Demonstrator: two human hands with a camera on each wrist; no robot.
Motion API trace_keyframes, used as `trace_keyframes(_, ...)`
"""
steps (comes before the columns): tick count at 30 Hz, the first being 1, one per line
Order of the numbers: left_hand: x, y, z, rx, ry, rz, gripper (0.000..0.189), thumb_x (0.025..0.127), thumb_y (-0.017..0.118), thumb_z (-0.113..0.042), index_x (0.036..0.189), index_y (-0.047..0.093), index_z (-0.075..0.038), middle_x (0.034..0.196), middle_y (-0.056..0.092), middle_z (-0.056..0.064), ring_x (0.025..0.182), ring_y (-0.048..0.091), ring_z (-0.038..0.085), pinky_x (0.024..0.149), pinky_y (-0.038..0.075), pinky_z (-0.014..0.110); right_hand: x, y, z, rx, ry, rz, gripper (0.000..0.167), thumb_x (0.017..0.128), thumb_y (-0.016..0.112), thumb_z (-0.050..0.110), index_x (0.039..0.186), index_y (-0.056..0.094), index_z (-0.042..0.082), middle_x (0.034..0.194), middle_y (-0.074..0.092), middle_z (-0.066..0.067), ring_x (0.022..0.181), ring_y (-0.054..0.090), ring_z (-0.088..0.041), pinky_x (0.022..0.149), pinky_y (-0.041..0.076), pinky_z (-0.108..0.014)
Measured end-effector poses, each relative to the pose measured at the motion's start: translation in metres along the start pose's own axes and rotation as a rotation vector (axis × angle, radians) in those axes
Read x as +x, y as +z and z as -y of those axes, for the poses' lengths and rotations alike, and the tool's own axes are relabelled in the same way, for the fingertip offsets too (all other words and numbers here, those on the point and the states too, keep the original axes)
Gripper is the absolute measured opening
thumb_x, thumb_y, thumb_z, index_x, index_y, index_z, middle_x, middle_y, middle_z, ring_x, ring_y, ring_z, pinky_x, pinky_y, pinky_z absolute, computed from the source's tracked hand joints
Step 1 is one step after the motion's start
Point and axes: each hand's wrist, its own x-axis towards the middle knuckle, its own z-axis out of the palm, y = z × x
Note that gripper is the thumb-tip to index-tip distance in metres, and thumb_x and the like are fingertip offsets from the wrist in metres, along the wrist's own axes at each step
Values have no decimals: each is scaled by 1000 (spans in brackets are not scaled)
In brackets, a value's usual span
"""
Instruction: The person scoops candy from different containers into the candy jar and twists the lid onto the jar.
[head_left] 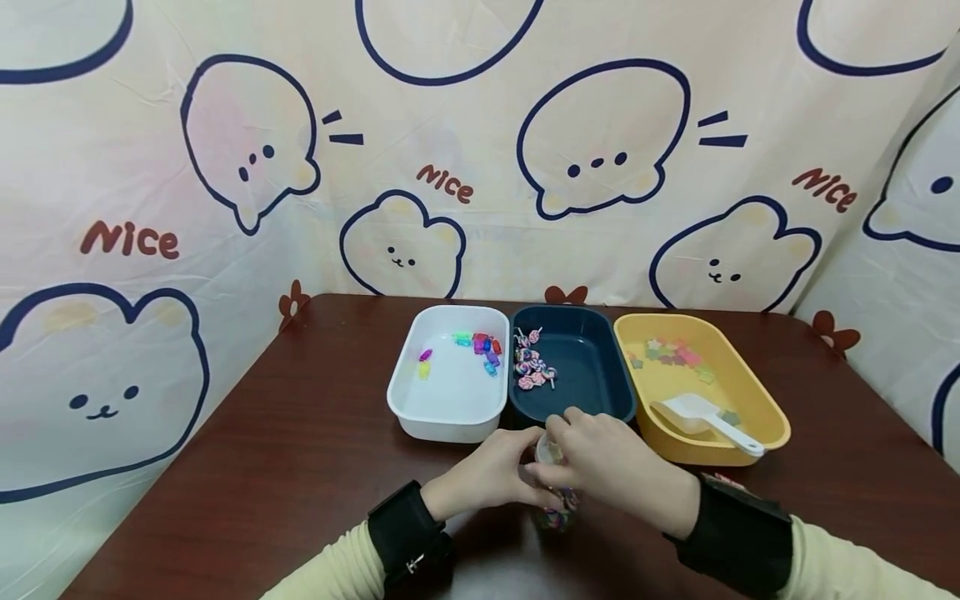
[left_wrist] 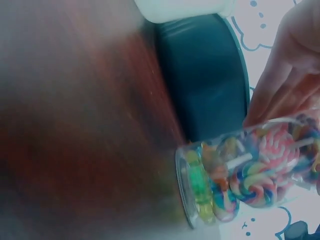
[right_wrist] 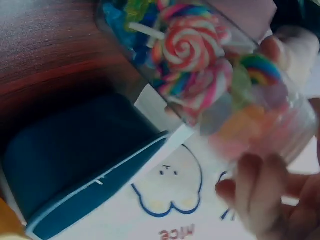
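Dark brown wooden tabletop (head_left: 262, 467), cartoon-print cloth backdrop (head_left: 150, 167) behind it.

Far side, three trays in a row, touching or nearly so:
- Left: white rectangular plastic tray (head_left: 450, 421) with a few small coloured translucent beads (head_left: 480, 346) scattered in it.
- Middle: dark blue rectangular plastic tray (head_left: 592, 392), a small cluster of swirl lollipop charms (head_left: 531, 367) at its left wall.
- Right: yellow rectangular plastic tray (head_left: 750, 392) with pastel star pieces (head_left: 675, 354) at the far end and a white plastic scoop (head_left: 701, 417) lying in the near end.

Near side, centre, just in front of the blue tray: small clear plastic jar (head_left: 555, 492) filled with mixed colourful charms; swirl lollipops plainly visible through the wall in both wrist views (left_wrist: 250, 175) (right_wrist: 200, 55). Jar is between both hands, mostly covered in the head view.

Left hand (head_left: 483, 479): fingers wrapped round the jar body from the left. Right hand (head_left: 607, 467): fingers curled over the jar's top end from the right, gripping it. Cannot tell whether a lid is on. Both wrists wear black straps (head_left: 405, 533).
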Motion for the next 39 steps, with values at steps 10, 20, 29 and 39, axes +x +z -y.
trace_keyframes(10, -4, 3, -3, -19, -69, -115, 48, 79, 89, -13, 117, 64, 0, 102, 74, 14, 75, 54, -8, 70, 50, 12, 10, 6, 21, -137, 173, -28, 47, 98, 67, 39, 63, 58, 9, 56, 39, 1, 47, 36, -12, 42, 32, -20)
trace_keyframes(20, -5, -1, -2, -33, -91, -64, 63, 83, 86, -15, 137, 57, -2, 123, 71, 14, 98, 62, 1, 84, 52, 12, 5, -23, -14, 265, 4, 299, 57, 85, 84, 33, 132, 63, 9, 103, 65, -2, 83, 57, -10, 70, 55, -23)
trace_keyframes(29, -4, 2, -10, 4, -126, -64, 55, 83, 87, -17, 129, 62, -4, 121, 73, 12, 98, 62, -1, 90, 51, 13, 8, -21, -9, 174, 0, 211, 44, 74, 92, 32, 105, 72, 8, 80, 66, 5, 70, 52, -5, 59, 46, -17)
trace_keyframes(39, -5, -7, -2, 72, -76, 65, 66, 85, 85, -19, 142, 55, -6, 127, 70, 11, 104, 63, 2, 94, 52, 16, 3, -22, -19, 304, 41, 376, 62, 83, 85, 38, 133, 61, 12, 103, 63, 1, 88, 57, -14, 75, 55, -28)
